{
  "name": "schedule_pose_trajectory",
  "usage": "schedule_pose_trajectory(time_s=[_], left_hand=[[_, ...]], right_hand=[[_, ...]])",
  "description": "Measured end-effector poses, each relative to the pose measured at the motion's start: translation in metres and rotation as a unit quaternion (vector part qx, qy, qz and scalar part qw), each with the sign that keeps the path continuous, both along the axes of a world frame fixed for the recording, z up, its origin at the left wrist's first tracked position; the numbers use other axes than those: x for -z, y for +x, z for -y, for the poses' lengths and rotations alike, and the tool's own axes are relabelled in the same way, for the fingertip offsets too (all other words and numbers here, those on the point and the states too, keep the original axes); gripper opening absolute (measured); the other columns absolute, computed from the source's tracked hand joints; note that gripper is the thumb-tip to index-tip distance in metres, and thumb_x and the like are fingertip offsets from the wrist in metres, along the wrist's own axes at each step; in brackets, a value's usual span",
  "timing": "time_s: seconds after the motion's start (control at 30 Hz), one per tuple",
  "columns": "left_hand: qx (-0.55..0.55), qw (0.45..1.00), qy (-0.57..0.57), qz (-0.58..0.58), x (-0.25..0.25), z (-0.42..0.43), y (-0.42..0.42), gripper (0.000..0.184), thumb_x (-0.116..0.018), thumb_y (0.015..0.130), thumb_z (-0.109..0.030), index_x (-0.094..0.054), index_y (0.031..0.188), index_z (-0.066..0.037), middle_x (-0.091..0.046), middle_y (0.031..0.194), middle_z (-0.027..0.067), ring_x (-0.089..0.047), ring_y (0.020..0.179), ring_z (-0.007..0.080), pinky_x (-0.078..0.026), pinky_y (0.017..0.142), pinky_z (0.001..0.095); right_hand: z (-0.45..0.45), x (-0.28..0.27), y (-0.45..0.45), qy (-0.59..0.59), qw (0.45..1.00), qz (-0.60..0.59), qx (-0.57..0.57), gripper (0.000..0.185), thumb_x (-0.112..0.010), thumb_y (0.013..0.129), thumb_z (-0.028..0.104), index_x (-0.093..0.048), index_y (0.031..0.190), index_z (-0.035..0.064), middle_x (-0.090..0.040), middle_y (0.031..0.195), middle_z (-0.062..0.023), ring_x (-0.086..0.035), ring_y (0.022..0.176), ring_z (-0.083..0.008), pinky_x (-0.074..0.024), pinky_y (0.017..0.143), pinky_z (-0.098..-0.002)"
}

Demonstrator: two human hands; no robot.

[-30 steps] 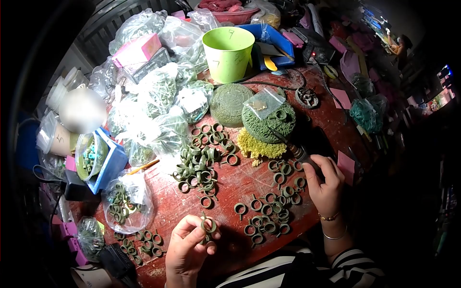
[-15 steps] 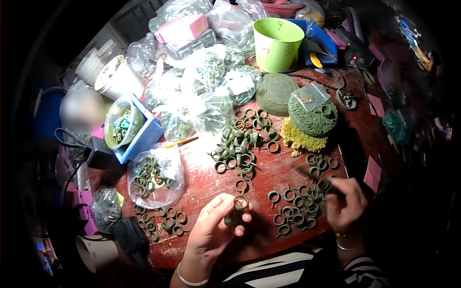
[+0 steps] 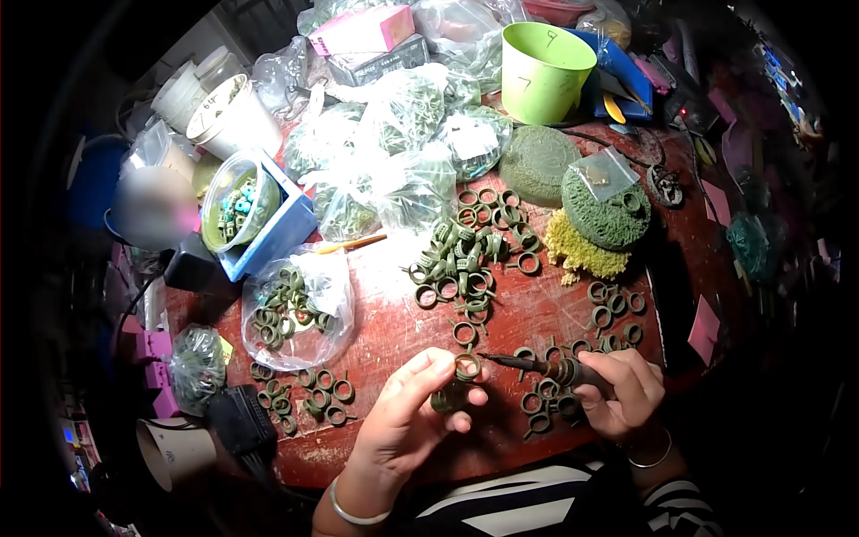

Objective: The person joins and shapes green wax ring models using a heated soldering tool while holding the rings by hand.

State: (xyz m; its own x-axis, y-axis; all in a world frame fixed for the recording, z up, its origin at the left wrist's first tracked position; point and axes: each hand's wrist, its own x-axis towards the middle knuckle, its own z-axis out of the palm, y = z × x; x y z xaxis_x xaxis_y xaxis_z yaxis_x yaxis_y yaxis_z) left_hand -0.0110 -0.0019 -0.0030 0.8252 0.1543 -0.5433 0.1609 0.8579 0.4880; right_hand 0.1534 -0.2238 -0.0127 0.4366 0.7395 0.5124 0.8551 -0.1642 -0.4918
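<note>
- Quantity: one slim dark pointed tool (image 3: 526, 363); one upright dark green ring (image 3: 468, 377) at the left fingertips; two round green blocks (image 3: 540, 166); one lime-green tapered bucket (image 3: 544, 82). Loose green rings (image 3: 465, 259) overlap on the desk (image 3: 385, 286); exact count not determinable.
- Left hand (image 3: 416, 403): palm turned up, thumb and index finger pinching the upright ring above the desk.
- Right hand (image 3: 624, 390): fingers closed around the tool's handle, tip directed left, just beside the ring; contact cannot be determined.
- Surfaces: desk red, scuffed; front block coarse-textured; bucket smooth.
</note>
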Motion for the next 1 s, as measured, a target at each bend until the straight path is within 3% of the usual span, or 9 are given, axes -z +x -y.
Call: schedule_pose_trajectory(time_s=[0.2,0.3,0.47,1.0], left_hand=[[-0.001,1.0,-0.006,-0.003,0.0019,0.0002,-0.0004,0.02,-0.051,0.105,-0.024,-0.059,0.111,-0.006,-0.066,0.11,0.0135,-0.065,0.093,0.0179,-0.052,0.065,0.0266],[-0.001,1.0,-0.007,0.003,0.0022,-0.0002,-0.0001,0.021,-0.051,0.105,-0.024,-0.059,0.111,-0.006,-0.066,0.11,0.0134,-0.066,0.092,0.018,-0.053,0.064,0.0267],[-0.009,1.0,-0.018,0.001,0.002,0.0,0.0003,0.021,-0.052,0.105,-0.024,-0.06,0.11,-0.006,-0.066,0.109,0.013,-0.066,0.091,0.0176,-0.053,0.064,0.0269],[0.003,1.0,0.001,-0.007,-0.0007,0.0001,0.0014,0.022,-0.052,0.105,-0.025,-0.06,0.11,-0.006,-0.065,0.108,0.0132,-0.066,0.089,0.0179,-0.052,0.063,0.0269]], right_hand=[[-0.0015,0.001,0.0,-0.008,1.0,-0.001,-0.011,0.034,-0.077,0.091,0.025,-0.067,0.112,-0.0002,-0.065,0.084,-0.0095,-0.066,0.062,-0.0229,-0.0536,0.052,-0.0325],[-0.0012,0.0026,-0.0015,-0.01,1.0,-0.012,-0.003,0.035,-0.074,0.094,0.03,-0.069,0.107,-0.0025,-0.066,0.081,-0.0134,-0.067,0.063,-0.0237,-0.052,0.054,-0.031],[-0.0033,-0.002,0.0003,-0.024,1.0,0.0,-0.019,0.034,-0.079,0.088,0.023,-0.067,0.112,0.0005,-0.063,0.083,-0.009,-0.065,0.062,-0.0229,-0.0528,0.051,-0.0333],[-0.0039,-0.0024,0.0001,-0.032,0.999,0.0,-0.017,0.034,-0.08,0.088,0.022,-0.068,0.112,0.0004,-0.063,0.083,-0.0081,-0.063,0.06,-0.0213,-0.0519,0.05,-0.0327]])
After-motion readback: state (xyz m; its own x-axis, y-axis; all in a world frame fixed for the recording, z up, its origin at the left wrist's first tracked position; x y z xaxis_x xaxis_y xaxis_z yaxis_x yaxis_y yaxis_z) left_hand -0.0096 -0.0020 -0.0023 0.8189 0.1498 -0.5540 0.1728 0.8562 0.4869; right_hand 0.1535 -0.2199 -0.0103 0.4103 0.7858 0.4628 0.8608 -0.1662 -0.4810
